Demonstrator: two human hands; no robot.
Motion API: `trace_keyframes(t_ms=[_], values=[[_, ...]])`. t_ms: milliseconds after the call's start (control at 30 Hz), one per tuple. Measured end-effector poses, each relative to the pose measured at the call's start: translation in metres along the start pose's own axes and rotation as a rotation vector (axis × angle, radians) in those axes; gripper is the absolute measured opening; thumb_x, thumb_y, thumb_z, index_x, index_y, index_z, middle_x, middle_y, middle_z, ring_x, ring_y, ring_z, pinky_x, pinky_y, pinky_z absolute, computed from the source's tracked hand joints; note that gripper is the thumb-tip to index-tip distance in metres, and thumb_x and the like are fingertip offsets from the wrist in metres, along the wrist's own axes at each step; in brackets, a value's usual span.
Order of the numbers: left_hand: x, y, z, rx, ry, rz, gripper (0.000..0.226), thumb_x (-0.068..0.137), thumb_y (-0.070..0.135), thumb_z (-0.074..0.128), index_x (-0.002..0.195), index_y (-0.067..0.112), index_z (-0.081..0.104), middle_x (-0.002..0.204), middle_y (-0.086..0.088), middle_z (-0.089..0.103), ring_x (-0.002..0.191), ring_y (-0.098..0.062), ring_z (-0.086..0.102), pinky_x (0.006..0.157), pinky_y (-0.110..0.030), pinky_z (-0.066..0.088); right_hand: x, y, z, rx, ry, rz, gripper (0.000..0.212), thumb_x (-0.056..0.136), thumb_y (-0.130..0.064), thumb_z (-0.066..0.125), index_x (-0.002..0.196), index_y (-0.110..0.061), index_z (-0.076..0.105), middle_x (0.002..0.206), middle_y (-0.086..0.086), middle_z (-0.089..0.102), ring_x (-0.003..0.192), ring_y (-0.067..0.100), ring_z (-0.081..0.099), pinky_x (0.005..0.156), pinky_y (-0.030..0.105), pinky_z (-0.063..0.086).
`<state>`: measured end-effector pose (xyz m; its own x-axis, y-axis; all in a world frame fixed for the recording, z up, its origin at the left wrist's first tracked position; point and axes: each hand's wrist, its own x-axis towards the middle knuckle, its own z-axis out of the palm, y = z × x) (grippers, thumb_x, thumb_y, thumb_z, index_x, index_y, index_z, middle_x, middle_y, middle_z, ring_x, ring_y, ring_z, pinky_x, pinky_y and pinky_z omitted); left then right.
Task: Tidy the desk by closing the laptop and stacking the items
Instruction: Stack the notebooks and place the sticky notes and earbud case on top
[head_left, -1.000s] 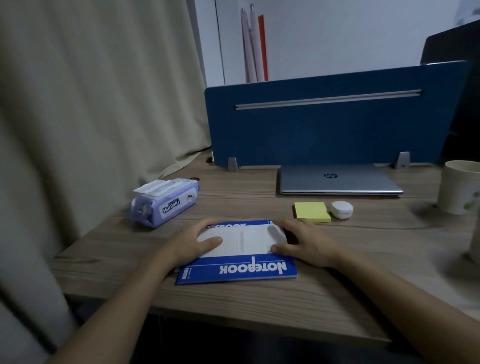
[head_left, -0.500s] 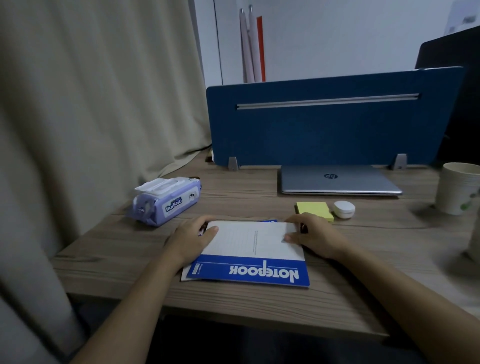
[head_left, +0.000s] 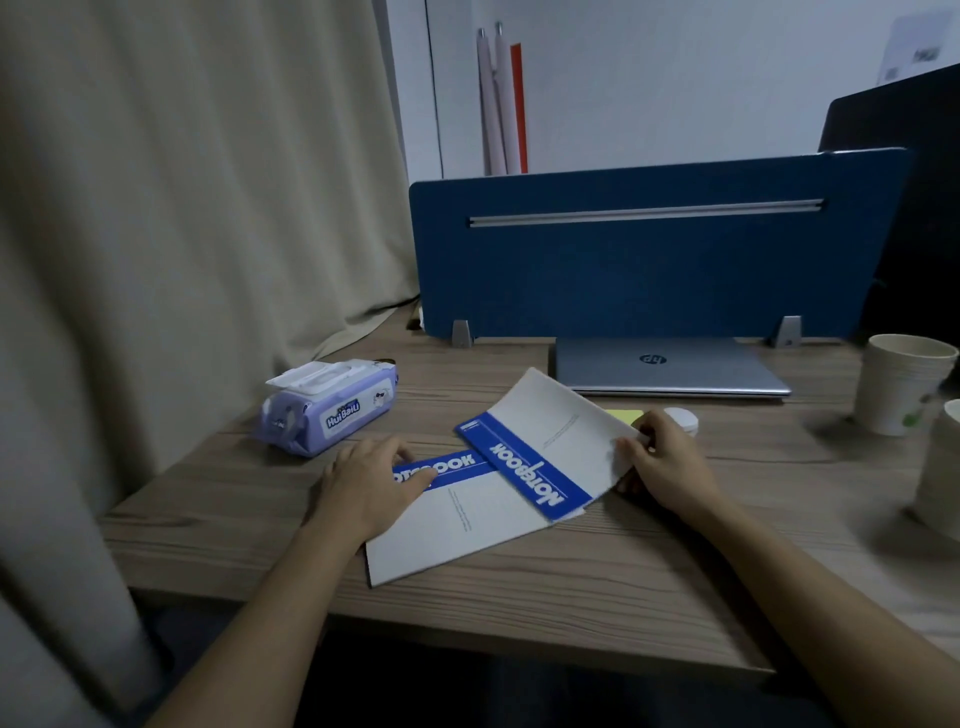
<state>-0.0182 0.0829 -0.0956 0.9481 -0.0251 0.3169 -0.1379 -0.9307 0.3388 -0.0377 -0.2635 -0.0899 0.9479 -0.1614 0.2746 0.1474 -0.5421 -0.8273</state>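
Two flat, glossy notebooks under both hands, seemingly paper-covered.

The upper notebook covers part of the lower notebook, hiding the end of its blue title band. The left hand covers the band's first letters. The sticky pad shows only as a yellow sliver behind the upper notebook's corner, and the right hand hides the lower part of the white case. At the right edge, a second cup is cut off and blurred. The print on the first cup is too small to read.
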Motion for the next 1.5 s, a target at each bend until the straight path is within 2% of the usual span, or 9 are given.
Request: trace_keyframes(t_ms=[133, 267, 500, 633, 767, 967, 1133, 1267, 1500], values=[[0.001, 0.002, 0.0, 0.023, 0.08, -0.009, 0.04, 0.076, 0.071, 0.062, 0.087, 0.033, 0.053, 0.095, 0.009, 0.06, 0.089, -0.013, 0.059, 0.078, -0.038, 0.053, 0.001, 0.001, -0.001, 0.175, -0.003, 0.085, 0.01, 0.1, -0.011, 0.048, 0.092, -0.014, 0.042, 0.071, 0.015, 0.071, 0.055, 0.023, 0.071, 0.049, 0.031, 0.053], [0.002, 0.003, 0.001, 0.032, 0.103, -0.067, 0.037, 0.087, 0.061, 0.058, 0.078, 0.026, 0.051, 0.095, 0.002, 0.059, 0.079, -0.013, 0.058, 0.066, -0.034, 0.051, 0.001, 0.0, -0.001, 0.337, -0.014, 0.177, 0.005, 0.1, -0.011, 0.047, 0.1, -0.012, 0.042, 0.093, 0.017, 0.068, 0.064, 0.027, 0.074, 0.062, 0.042, 0.06], [0.014, 0.026, 0.005, 0.148, 0.129, -0.429, 0.036, 0.1, 0.042, 0.047, 0.11, 0.011, 0.062, 0.112, -0.011, 0.066, 0.089, -0.025, 0.063, 0.064, -0.035, 0.049, -0.002, -0.013, 0.005, 0.596, -0.081, 0.263, 0.02, 0.097, 0.0, 0.051, 0.112, -0.007, 0.04, 0.111, 0.012, 0.058, 0.078, 0.03, 0.075, 0.06, 0.029, 0.06], [0.016, 0.041, 0.014, -0.002, 0.134, -0.395, 0.02, 0.101, 0.034, 0.047, 0.108, 0.017, 0.055, 0.112, -0.01, 0.067, 0.092, -0.025, 0.064, 0.066, -0.035, 0.052, -0.002, -0.015, 0.003, 0.607, -0.128, 0.261, 0.035, 0.095, 0.002, 0.053, 0.125, -0.014, 0.043, 0.115, 0.008, 0.057, 0.083, 0.028, 0.074, 0.059, 0.026, 0.059], [0.015, 0.036, 0.018, -0.253, 0.15, -0.229, 0.019, 0.1, 0.028, 0.048, 0.111, 0.019, 0.06, 0.114, -0.007, 0.069, 0.1, -0.023, 0.065, 0.071, -0.037, 0.057, 0.0, -0.013, 0.005, 0.533, -0.161, 0.217, 0.042, 0.093, 0.002, 0.059, 0.129, -0.014, 0.046, 0.118, 0.011, 0.06, 0.086, 0.027, 0.074, 0.068, 0.031, 0.061], [0.013, 0.034, 0.016, -0.285, 0.107, -0.145, 0.026, 0.099, 0.041, 0.046, 0.105, 0.026, 0.066, 0.099, 0.004, 0.073, 0.081, -0.009, 0.066, 0.057, -0.028, 0.051, -0.002, -0.009, 0.008, 0.227, -0.267, 0.052, 0.041, 0.088, -0.01, 0.069, 0.125, -0.007, 0.051, 0.082, 0.008, 0.076, 0.069, 0.02, 0.072, 0.064, 0.032, 0.057], [0.008, 0.037, 0.014, -0.374, 0.044, -0.095, 0.027, 0.099, 0.036, 0.046, 0.096, 0.023, 0.069, 0.09, 0.01, 0.073, 0.08, -0.006, 0.068, 0.063, -0.033, 0.057, -0.009, -0.014, 0.007, 0.15, -0.414, -0.026, 0.036, 0.087, -0.011, 0.071, 0.118, -0.009, 0.054, 0.077, 0.008, 0.074, 0.063, 0.016, 0.068, 0.062, 0.025, 0.055], [0.004, 0.038, 0.013, -0.453, -0.009, -0.053, 0.021, 0.101, 0.036, 0.047, 0.097, 0.027, 0.065, 0.085, 0.021, 0.066, 0.079, 0.004, 0.066, 0.058, -0.022, 0.053, -0.014, -0.019, 0.006, 0.177, -0.51, -0.042, 0.021, 0.09, -0.012, 0.068, 0.109, -0.007, 0.062, 0.079, 0.01, 0.075, 0.065, 0.016, 0.067, 0.063, 0.024, 0.055], [0.002, 0.036, 0.014, -0.436, -0.073, 0.025, 0.026, 0.1, 0.037, 0.05, 0.121, 0.03, 0.064, 0.095, 0.021, 0.064, 0.084, 0.011, 0.062, 0.059, -0.012, 0.047, -0.009, -0.013, 0.007, -0.083, -0.346, -0.15, 0.021, 0.089, -0.025, 0.067, 0.11, -0.021, 0.07, 0.104, -0.01, 0.07, 0.094, -0.001, 0.063, 0.088, 0.023, 0.049]])
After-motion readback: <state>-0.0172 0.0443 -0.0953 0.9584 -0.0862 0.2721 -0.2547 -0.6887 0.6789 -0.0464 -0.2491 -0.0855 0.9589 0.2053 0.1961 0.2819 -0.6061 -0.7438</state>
